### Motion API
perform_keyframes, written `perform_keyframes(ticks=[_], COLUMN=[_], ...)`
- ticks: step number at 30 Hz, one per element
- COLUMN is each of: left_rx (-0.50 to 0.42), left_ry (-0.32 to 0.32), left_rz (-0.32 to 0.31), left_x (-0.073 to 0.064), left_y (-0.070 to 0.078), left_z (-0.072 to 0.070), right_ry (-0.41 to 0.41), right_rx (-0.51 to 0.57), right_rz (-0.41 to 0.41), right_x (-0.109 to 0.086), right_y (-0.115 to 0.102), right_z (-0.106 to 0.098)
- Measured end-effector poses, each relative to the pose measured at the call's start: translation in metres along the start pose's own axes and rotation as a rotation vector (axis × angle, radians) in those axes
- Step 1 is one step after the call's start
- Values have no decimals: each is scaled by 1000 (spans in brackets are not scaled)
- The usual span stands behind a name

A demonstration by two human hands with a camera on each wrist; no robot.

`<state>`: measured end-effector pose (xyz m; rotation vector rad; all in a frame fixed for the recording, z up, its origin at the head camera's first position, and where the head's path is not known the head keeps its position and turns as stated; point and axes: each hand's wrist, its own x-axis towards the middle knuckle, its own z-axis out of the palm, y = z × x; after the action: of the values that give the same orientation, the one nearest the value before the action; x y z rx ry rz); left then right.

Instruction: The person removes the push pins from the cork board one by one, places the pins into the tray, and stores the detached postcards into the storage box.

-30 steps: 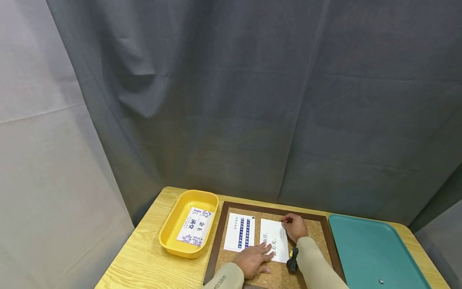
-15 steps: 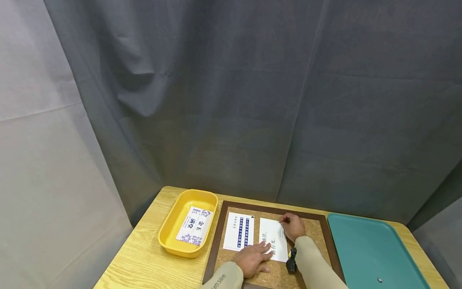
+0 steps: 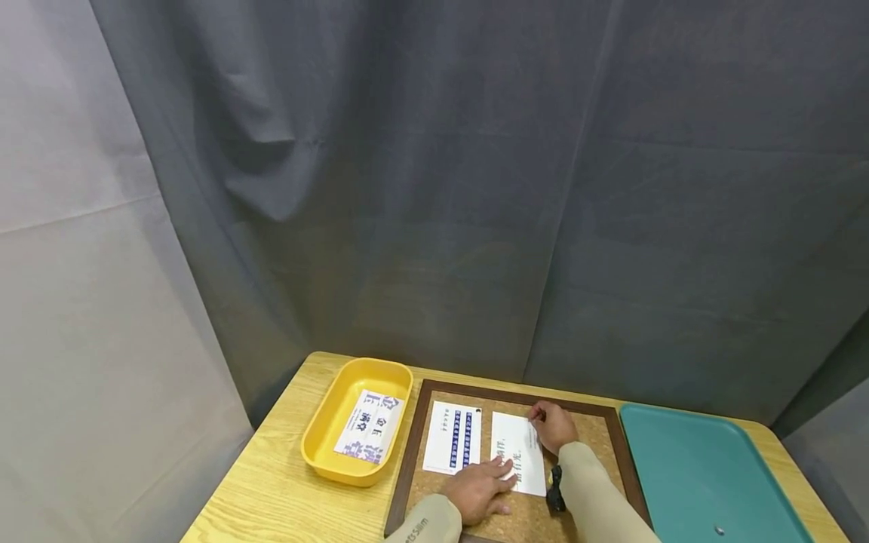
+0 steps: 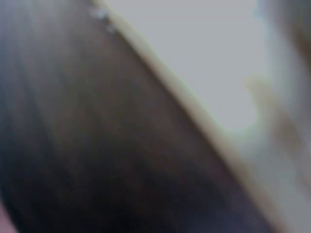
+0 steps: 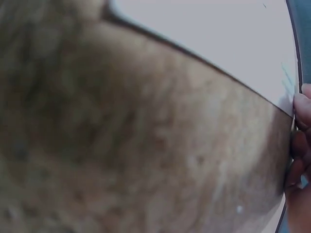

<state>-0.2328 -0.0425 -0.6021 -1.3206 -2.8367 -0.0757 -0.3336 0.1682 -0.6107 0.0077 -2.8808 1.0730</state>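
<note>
A white card (image 3: 505,430) with dark lettering lies on a cork board (image 3: 529,520) framed in dark wood. My left hand (image 3: 478,490) rests over its near left part, fingers spread and straight. At the far right corner of that card, my right hand (image 3: 555,427) pinches with curled fingers. In the right wrist view the right-hand fingers (image 5: 302,104) meet the corner of the card (image 5: 209,24); what lies between the fingertips is hidden. Left of it lies another white card (image 3: 441,434) with blue bands and a small black dot (image 3: 478,410) at its far right corner.
A yellow tub (image 3: 314,434) to the left of the board holds a card (image 3: 370,426) with purple print. On the right is a teal tray (image 3: 699,460) bearing a small silvery object (image 3: 720,530). A grey curtain (image 3: 434,188) hangs behind the wooden table (image 3: 251,490).
The head view shifts slightly. Both hands stay at the same places on the card, with only slight movement of the right wrist.
</note>
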Motion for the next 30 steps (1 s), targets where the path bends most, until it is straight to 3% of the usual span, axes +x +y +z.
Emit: perform_keyframes(ticks=[10, 30], left_rx=[-17, -59], left_ry=[-5, -19], left_rz=[-10, -42], left_x=[0, -1], left_y=[1, 3], left_z=[2, 1], right_ry=[-51, -27], right_rx=[52, 134], right_rz=[-28, -47], right_x=[0, -2], right_y=[0, 2], right_z=[-2, -9])
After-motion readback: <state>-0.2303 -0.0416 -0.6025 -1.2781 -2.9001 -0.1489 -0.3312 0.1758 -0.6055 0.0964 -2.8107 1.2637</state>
